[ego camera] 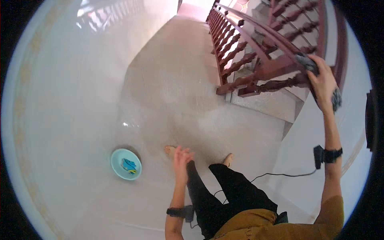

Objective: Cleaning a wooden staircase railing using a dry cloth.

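Observation:
My right hand [324, 81] is closed around a dark grey cloth [309, 63], pressed against the end of a reddish-brown wooden handrail [270, 30]. Part of the cloth hangs out below the wrist side of that hand. My left hand [182, 159] hangs low in front of my legs, a little blurred, with its fingers somewhat apart and nothing seen in it. To its left, a light turquoise plastic basin [117, 169] stands on the floor, holding a blue packet or cloth [129, 165] with a yellow part.
Turned balusters [237, 64] line the railing at the upper right. Stone stairs [267, 103] rise beside it. The tiled floor [180, 96] runs on along the railing, with a pale glossy wall [75, 90] on the left. A black cable [285, 174] runs from my right forearm band.

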### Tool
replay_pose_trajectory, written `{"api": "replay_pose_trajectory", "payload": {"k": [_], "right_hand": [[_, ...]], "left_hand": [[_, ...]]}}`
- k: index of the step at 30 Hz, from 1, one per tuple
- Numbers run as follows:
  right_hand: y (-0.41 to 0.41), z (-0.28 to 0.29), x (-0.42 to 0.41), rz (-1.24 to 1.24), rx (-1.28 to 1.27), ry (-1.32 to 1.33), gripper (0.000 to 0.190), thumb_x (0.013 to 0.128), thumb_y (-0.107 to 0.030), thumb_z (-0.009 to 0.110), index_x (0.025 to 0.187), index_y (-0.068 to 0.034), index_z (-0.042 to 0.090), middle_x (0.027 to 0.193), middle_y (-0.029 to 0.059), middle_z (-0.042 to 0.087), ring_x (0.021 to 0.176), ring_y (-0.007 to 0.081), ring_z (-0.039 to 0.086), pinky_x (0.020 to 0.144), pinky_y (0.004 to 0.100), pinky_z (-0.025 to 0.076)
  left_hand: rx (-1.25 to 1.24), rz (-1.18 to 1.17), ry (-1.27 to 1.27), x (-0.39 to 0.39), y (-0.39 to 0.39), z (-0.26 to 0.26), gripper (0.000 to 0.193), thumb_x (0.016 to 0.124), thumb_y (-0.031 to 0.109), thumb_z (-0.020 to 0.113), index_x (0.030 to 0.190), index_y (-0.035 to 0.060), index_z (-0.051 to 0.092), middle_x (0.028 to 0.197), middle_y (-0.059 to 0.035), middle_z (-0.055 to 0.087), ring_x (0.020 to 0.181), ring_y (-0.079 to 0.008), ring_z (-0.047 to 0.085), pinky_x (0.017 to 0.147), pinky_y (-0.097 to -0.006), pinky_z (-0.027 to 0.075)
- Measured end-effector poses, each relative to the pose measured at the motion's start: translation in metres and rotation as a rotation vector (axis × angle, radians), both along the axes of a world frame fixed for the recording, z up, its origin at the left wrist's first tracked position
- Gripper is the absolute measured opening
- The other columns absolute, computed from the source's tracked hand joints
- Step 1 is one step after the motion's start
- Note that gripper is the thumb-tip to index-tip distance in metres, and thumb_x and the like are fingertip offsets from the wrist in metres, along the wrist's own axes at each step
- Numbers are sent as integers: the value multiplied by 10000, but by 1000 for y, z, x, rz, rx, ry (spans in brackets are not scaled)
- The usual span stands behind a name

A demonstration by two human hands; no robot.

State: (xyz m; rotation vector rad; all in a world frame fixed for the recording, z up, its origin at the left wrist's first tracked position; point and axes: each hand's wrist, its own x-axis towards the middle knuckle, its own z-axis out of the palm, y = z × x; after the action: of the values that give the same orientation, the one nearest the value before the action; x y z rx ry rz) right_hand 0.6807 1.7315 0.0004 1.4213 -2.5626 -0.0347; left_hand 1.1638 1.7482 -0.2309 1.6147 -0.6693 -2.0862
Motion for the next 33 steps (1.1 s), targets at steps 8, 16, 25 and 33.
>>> {"api": "replay_pose_trajectory", "payload": {"k": [8, 16, 25, 33], "right_hand": [[-21, -36, 19, 197, -253, -165, 390, 676, -179, 719, 1047, -161, 603, 999, 40, 639, 926, 231, 614, 764, 353, 514], [21, -47, 43, 492, -262, -763, 327, 706, -145, 673, 1001, -85, 545, 821, 151, 639, 786, 322, 636, 651, 407, 495], [74, 51, 41, -32, -827, -907, 381, 774, -241, 699, 1049, -73, 496, 845, 131, 630, 804, 249, 633, 708, 349, 470], [171, 65, -99, 88, -1291, -534, 505, 766, -337, 703, 1118, -29, 512, 1164, 201, 555, 1081, 320, 537, 934, 380, 427]], "left_hand": [[-690, -128, 367, -143, 14, 239, 413, 890, 87, 477, 1294, 28, 415, 1077, -149, 587, 911, -264, 617, 734, -345, 525], [-665, -627, 1267, -230, -23, 422, 187, 891, 246, 532, 999, 94, 527, 905, -40, 540, 734, -163, 497, 611, -355, 464], [-777, -347, 1324, -189, 40, 441, 284, 863, 154, 616, 1130, 92, 542, 1113, -42, 544, 1053, -219, 531, 800, -316, 572], [-1159, -242, 1467, -280, 216, 408, 250, 833, 96, 641, 1058, 92, 533, 1058, -7, 539, 979, -200, 538, 785, -258, 574]]}}
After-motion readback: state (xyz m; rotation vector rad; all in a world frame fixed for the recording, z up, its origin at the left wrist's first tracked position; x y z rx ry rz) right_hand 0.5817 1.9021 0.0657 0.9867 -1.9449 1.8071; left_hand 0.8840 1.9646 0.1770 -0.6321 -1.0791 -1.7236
